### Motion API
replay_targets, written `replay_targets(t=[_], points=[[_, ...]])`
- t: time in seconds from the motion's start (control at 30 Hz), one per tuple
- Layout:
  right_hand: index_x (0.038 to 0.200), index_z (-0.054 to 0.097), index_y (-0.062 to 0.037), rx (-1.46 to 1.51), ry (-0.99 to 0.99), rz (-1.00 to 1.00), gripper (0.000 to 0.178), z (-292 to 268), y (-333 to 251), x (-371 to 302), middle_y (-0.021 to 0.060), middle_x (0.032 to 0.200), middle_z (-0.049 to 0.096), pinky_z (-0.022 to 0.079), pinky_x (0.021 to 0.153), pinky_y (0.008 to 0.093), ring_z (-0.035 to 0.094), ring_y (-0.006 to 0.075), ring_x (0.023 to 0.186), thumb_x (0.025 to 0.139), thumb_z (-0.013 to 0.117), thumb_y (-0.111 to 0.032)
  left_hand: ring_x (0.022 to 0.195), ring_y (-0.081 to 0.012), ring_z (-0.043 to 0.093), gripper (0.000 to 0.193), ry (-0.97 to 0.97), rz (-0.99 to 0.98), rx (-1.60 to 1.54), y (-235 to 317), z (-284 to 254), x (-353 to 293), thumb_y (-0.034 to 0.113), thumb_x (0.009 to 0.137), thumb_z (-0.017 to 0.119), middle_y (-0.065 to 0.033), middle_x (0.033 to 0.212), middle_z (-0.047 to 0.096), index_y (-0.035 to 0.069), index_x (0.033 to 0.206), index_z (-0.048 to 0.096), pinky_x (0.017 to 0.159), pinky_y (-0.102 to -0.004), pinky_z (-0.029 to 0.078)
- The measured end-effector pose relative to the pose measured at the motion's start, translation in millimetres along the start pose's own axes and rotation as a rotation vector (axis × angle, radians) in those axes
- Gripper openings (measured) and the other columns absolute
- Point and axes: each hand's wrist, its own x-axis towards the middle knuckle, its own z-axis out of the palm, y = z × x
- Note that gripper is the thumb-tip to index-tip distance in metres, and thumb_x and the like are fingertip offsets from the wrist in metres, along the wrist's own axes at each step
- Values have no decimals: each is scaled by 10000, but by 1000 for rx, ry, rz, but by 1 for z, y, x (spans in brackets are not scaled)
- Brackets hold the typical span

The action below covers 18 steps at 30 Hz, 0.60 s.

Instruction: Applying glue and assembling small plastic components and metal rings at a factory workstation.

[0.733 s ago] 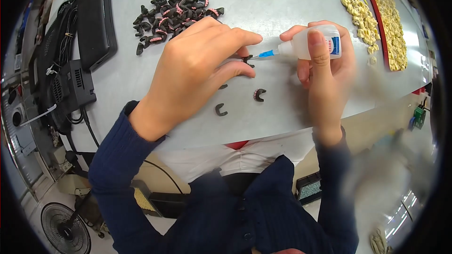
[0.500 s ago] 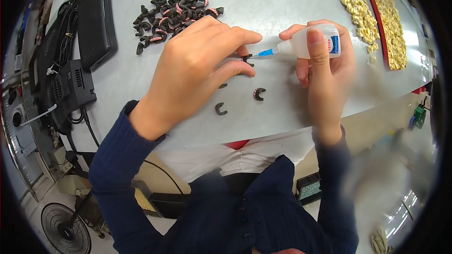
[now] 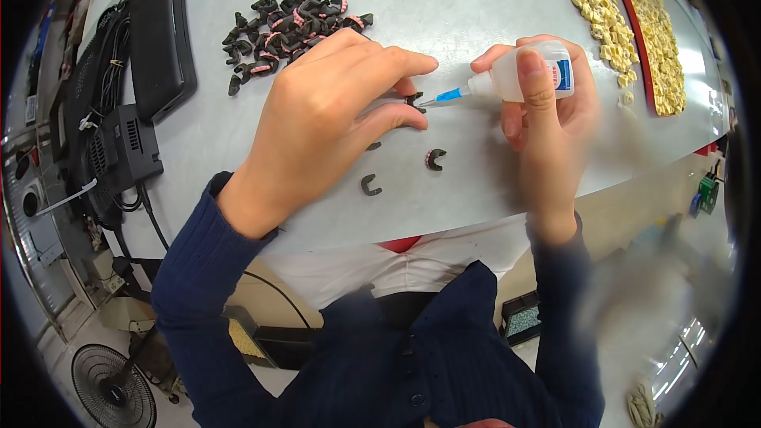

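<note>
My left hand (image 3: 329, 103) pinches a small black C-shaped piece (image 3: 418, 100) between thumb and fingers, just above the table. Wrapped round a translucent squeeze bottle (image 3: 506, 77), my right hand (image 3: 551, 123) keeps it tipped sideways. From the bottle's mouth a blue needle nozzle (image 3: 449, 95) points left, its thin tip at the black piece; whether they touch I cannot tell. Below the hands lie a black C-shaped piece with a pink toothed edge (image 3: 435, 159) and a plain black one (image 3: 371, 185). Another is partly covered by my left hand.
Beyond my left hand lies a pile of black and pink pieces (image 3: 297, 20). Cream-coloured pieces (image 3: 606, 24) are heaped at the right beside a red-edged tray (image 3: 646, 55) full of more. A black flat case (image 3: 162, 40) and cables occupy the left side.
The bottle has tilted slightly, and its needle tip has dropped a little against the black piece. My left hand keeps its pinch, almost unmoved.
</note>
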Motion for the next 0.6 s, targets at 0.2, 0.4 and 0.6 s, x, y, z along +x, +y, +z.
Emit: replay_targets(t=[0.2, 0.4, 0.6], points=[[1064, 528, -50, -1, -12, 15, 269, 1, -1, -1, 101, 879, 700, 287, 424, 170, 379, 18, 475, 987, 555, -305, 730, -171, 616, 434, 2, 8, -2, -1, 1, -1, 80, 616, 837, -40, 758, 677, 59, 1031, 709, 645, -273, 500], [1054, 531, -52, -10, -13, 6, 253, -2, -2, -1, 95, 870, 699, 275, 434, 166, 362, 14, 484, 985, 561, -294, 728, -172, 616, 438, 6, 0, 0, 1, 1, 0, 62, 608, 837, -42, 760, 678, 57, 1026, 708, 645, -275, 501], [1016, 518, 0, 112, -25, 4, 156, -4, -1, 1, 91, 873, 689, 452, 615, 188, 572, 53, 702, 967, 593, -128, 727, -174, 616, 433, 14, -9, 2, 1, 1, 0, 57, 609, 837, -45, 762, 674, 58, 1022, 706, 642, -278, 505]])
